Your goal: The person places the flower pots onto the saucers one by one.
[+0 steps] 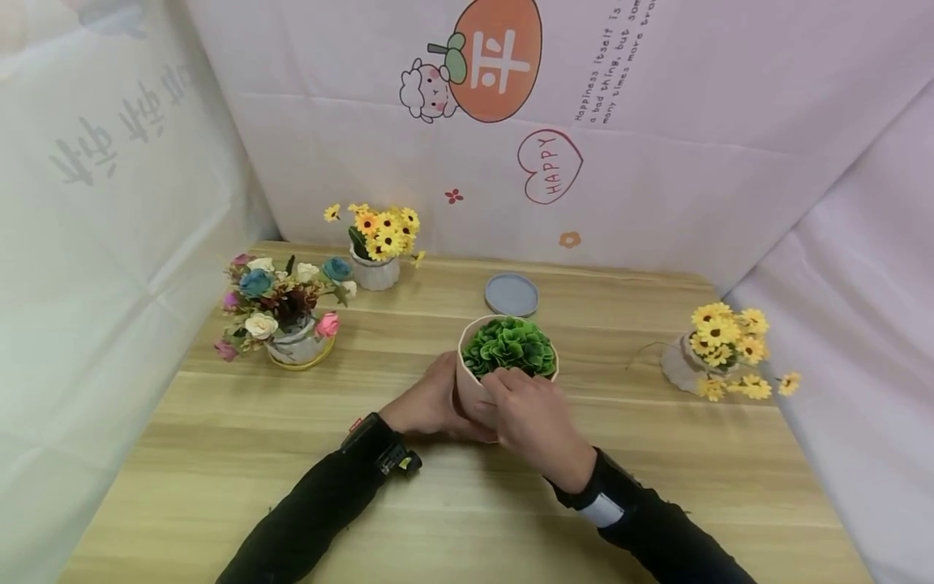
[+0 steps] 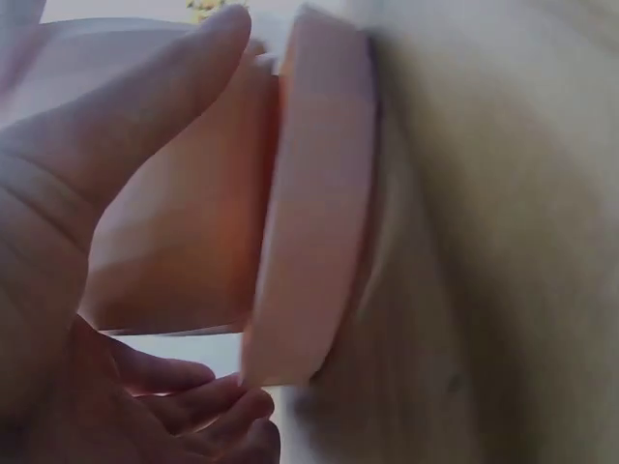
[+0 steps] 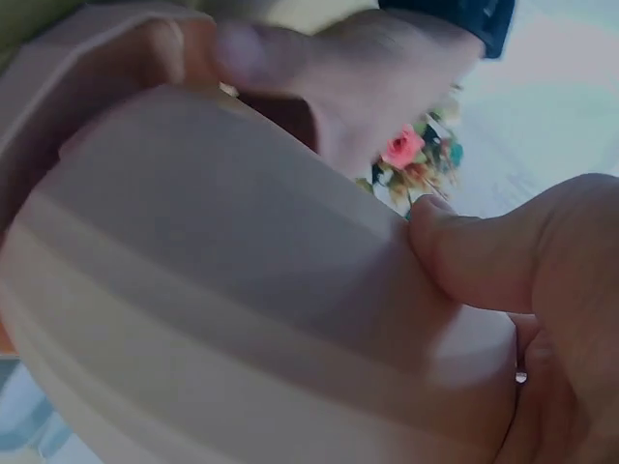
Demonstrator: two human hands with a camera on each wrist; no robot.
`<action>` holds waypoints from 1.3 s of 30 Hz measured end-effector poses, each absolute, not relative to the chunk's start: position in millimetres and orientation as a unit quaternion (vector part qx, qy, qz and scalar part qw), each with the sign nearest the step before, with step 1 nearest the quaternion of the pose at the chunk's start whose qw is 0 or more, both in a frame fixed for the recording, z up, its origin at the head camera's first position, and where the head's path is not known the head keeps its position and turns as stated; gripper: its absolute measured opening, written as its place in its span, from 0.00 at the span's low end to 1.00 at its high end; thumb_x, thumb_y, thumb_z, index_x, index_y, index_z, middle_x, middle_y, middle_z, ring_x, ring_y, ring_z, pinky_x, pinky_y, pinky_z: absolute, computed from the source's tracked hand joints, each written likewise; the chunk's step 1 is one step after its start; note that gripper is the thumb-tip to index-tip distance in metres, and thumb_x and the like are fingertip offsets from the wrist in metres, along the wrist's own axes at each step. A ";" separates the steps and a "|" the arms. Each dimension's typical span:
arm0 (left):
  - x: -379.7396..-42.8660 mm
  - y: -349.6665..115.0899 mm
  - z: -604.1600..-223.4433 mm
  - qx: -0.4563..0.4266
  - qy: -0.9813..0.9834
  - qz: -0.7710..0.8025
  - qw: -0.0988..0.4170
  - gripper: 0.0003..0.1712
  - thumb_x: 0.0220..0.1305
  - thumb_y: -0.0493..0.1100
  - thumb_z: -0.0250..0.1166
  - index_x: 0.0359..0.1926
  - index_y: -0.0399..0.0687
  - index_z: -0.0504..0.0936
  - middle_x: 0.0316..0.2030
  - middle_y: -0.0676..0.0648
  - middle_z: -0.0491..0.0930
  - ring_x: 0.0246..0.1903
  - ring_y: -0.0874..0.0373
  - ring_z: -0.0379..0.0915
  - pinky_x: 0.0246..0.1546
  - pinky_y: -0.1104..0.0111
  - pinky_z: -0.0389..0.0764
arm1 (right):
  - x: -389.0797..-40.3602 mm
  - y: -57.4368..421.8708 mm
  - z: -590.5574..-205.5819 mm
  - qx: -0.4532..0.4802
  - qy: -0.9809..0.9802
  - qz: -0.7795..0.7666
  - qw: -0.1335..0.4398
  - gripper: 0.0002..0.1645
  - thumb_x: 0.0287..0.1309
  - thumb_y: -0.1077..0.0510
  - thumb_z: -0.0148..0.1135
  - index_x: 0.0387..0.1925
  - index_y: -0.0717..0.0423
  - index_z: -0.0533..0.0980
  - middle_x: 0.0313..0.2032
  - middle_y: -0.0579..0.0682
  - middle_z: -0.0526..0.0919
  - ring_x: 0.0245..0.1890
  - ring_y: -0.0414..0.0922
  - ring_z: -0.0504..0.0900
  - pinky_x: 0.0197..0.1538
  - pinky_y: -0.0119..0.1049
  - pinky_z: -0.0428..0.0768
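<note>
The near rim of a pink pot [image 1: 469,393] is pinched by the fingers [image 1: 503,380] of the right hand [image 1: 536,418] — thumb outside, fingertips lost from sight. The pot's lower side is gripped by the left hand [image 1: 435,401], partly hidden behind it. The pot, filled with green leaves [image 1: 511,349], is held around the middle of the desk [image 1: 467,535]; whether its base [image 2: 319,203] fully meets the surface cannot be made out. Towards the far edge a grey saucer [image 1: 512,294] is set. A yellow-flowered pot [image 1: 375,274] is placed near the far left corner, a mixed bouquet [image 1: 280,302] by the left edge, a smaller yellow bunch [image 1: 718,331] by the right. The desk's near edge is cut off — as are both sleeves [image 1: 314,511].
</note>
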State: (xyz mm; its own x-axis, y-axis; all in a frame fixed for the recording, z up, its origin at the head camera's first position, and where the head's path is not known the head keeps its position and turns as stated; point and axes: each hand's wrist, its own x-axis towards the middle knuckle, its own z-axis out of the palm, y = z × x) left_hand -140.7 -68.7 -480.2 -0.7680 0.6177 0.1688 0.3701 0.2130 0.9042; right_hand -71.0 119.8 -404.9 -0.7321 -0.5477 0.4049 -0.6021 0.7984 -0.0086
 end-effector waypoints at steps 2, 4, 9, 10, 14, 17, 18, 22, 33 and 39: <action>-141.9 -71.4 -477.6 0.319 0.768 0.543 0.114 0.73 0.31 0.50 0.94 0.78 0.71 0.60 0.68 0.61 0.73 0.67 0.62 0.70 0.75 0.57 0.70 | -71.3 119.1 -409.5 0.313 -0.928 0.063 0.193 0.18 0.60 0.51 0.78 0.27 0.50 0.75 0.24 0.43 0.76 0.26 0.43 0.79 0.25 0.35 0.76; -142.3 -73.9 -471.6 0.321 0.761 0.552 0.119 0.74 0.31 0.47 0.94 0.78 0.69 0.61 0.69 0.60 0.73 0.69 0.61 0.70 0.77 0.56 0.68 | -70.9 118.6 -412.9 0.316 -0.927 0.056 0.193 0.19 0.59 0.50 0.79 0.26 0.49 0.74 0.24 0.42 0.75 0.26 0.42 0.77 0.24 0.34 0.74; -142.4 -84.4 -461.2 0.288 0.799 0.511 0.133 0.77 0.33 0.50 0.93 0.83 0.59 0.56 0.76 0.50 0.66 0.75 0.53 0.62 0.80 0.50 0.64 | -67.6 116.8 -418.1 0.326 -0.925 0.031 0.194 0.17 0.60 0.50 0.78 0.28 0.48 0.75 0.26 0.43 0.77 0.27 0.42 0.78 0.26 0.33 0.76; -142.8 -86.8 -461.0 0.279 0.811 0.495 0.136 0.78 0.34 0.52 0.93 0.84 0.57 0.54 0.77 0.48 0.64 0.77 0.51 0.60 0.80 0.49 0.63 | -66.9 116.6 -418.7 0.327 -0.925 0.028 0.194 0.17 0.61 0.50 0.77 0.29 0.48 0.75 0.27 0.43 0.77 0.27 0.41 0.78 0.27 0.33 0.77; -140.3 -92.1 -452.9 0.262 0.839 0.456 0.141 0.80 0.37 0.56 0.91 0.85 0.53 0.49 0.79 0.42 0.59 0.78 0.45 0.55 0.80 0.43 0.61 | -65.4 118.4 -420.2 0.325 -0.924 0.037 0.196 0.15 0.60 0.48 0.78 0.33 0.48 0.78 0.30 0.42 0.80 0.30 0.41 0.80 0.30 0.33 0.80; -137.3 -91.7 -448.4 0.266 0.838 0.456 0.137 0.81 0.38 0.57 0.91 0.85 0.55 0.47 0.79 0.42 0.58 0.79 0.45 0.55 0.79 0.43 0.61 | -64.6 123.4 -417.8 0.335 -0.916 0.085 0.204 0.17 0.56 0.49 0.81 0.38 0.49 0.79 0.34 0.43 0.82 0.34 0.42 0.81 0.36 0.36 0.82; -135.5 -91.6 -446.5 0.264 0.839 0.454 0.138 0.82 0.39 0.57 0.90 0.86 0.55 0.45 0.80 0.42 0.56 0.80 0.45 0.54 0.79 0.43 0.61 | -64.2 126.0 -416.2 0.340 -0.911 0.104 0.210 0.20 0.54 0.49 0.82 0.41 0.49 0.80 0.35 0.44 0.82 0.36 0.43 0.81 0.39 0.37 0.83; -126.4 -89.4 -435.5 0.244 0.845 0.454 0.145 0.85 0.43 0.59 0.88 0.86 0.55 0.35 0.84 0.41 0.47 0.83 0.43 0.47 0.80 0.41 0.59 | -64.9 141.7 -406.4 0.345 -0.892 0.169 0.237 0.35 0.47 0.47 0.85 0.53 0.56 0.80 0.43 0.51 0.81 0.44 0.48 0.81 0.48 0.44 0.84; -111.6 -67.6 -417.5 0.266 0.869 0.414 0.043 0.82 0.39 0.60 0.90 0.84 0.46 0.45 0.78 0.38 0.59 0.77 0.41 0.60 0.77 0.43 0.67 | -78.7 186.3 -402.2 0.219 -0.939 0.226 0.140 0.86 0.29 0.32 0.90 0.81 0.64 0.52 0.70 0.68 0.69 0.68 0.64 0.73 0.66 0.62 0.80; -106.4 -58.9 -422.4 0.252 0.871 0.417 0.055 0.84 0.41 0.57 0.89 0.85 0.45 0.39 0.81 0.36 0.53 0.79 0.39 0.56 0.77 0.43 0.67 | -85.9 185.0 -418.4 0.236 -0.924 0.295 0.060 0.90 0.31 0.34 0.91 0.86 0.49 0.41 0.78 0.57 0.63 0.76 0.55 0.67 0.75 0.58 0.73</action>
